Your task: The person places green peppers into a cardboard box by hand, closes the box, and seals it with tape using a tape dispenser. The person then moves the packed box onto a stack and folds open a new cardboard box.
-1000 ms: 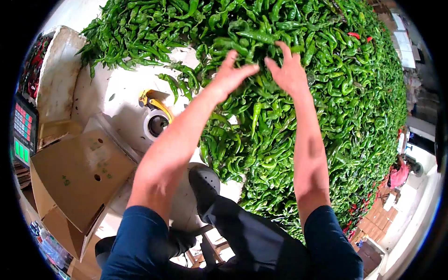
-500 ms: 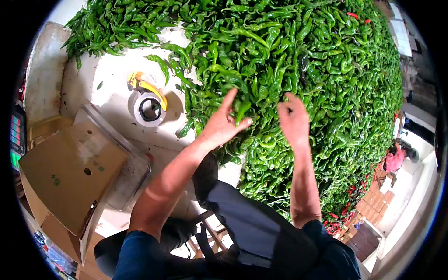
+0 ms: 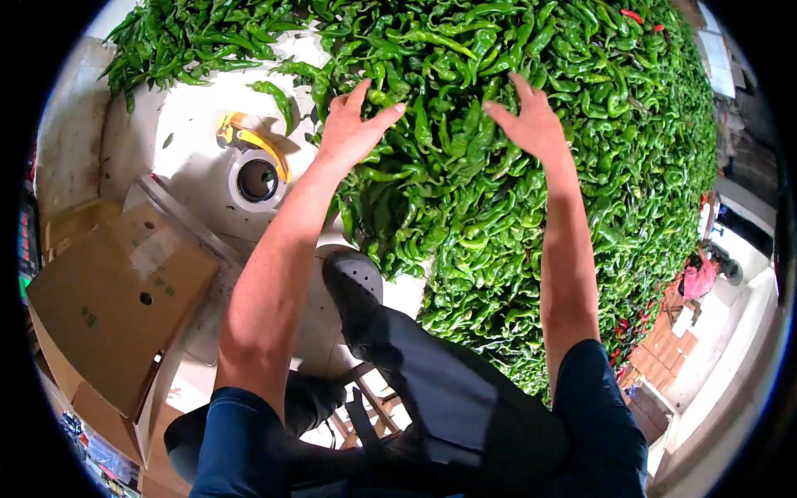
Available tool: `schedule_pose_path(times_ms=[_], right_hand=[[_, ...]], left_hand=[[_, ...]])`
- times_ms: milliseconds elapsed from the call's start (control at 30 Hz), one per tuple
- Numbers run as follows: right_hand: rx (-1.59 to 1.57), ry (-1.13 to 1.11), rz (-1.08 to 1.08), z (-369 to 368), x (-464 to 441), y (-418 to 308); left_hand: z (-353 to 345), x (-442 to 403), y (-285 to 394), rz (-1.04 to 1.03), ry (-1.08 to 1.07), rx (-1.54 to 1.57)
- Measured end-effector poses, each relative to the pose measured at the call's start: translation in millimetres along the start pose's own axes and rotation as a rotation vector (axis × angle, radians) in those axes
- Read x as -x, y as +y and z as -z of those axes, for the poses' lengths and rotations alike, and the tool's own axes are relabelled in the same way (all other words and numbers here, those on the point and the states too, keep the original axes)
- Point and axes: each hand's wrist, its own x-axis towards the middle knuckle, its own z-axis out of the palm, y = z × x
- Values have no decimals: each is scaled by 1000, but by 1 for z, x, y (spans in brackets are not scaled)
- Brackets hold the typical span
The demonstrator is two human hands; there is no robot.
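A large heap of green peppers (image 3: 473, 199) spreads from the top left across the middle and right. My left hand (image 3: 353, 129) is over the heap's left edge, thumb and fingers apart, holding nothing. To the right, my right hand (image 3: 527, 120) is above the peppers, its thumb and forefinger spread and nothing visible between them. Peppers lie beneath and between both hands. A tape roll (image 3: 256, 179) in a yellow-handled dispenser (image 3: 264, 145) rests on the white floor, left of my left forearm.
An open cardboard box (image 3: 120, 290) stands at the left, beside a metal-edged tray or platform (image 3: 187, 220). A dark shoe (image 3: 355, 278) is near the heap's lower left edge. Red peppers (image 3: 633, 16) show at the upper right; a pink item (image 3: 699, 276) is farther right.
Since half a second ago both hands have moved up over the heap and farther apart. The green pepper at my left hand's fingers is no longer there. The camera view has shifted slightly.
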Motion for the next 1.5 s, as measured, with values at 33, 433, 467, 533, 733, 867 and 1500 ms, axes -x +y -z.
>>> schedule_pose_path(times_ms=[33, 433, 467, 533, 733, 867, 1500], right_hand=[[-98, -98, -17, 5, 17, -13], [-709, -181, 43, -17, 63, -2], [-766, -231, 48, -11, 62, -3], [-768, -263, 106, -7, 55, 0], [-386, -39, 126, -28, 72, -26], [-575, 112, 71, -52, 93, -29], [-762, -36, 48, -23, 88, -39]], left_hand=[[1, 2, 6, -11, -55, 29], [-13, 16, 11, 34, -428, 490], [-18, 12, 4, 1, -471, 501], [-28, 4, 1, -115, -385, 383], [-35, -5, 9, -183, -399, 372], [-38, 13, -7, -103, -527, 611], [-45, 10, 14, -245, -499, 535]])
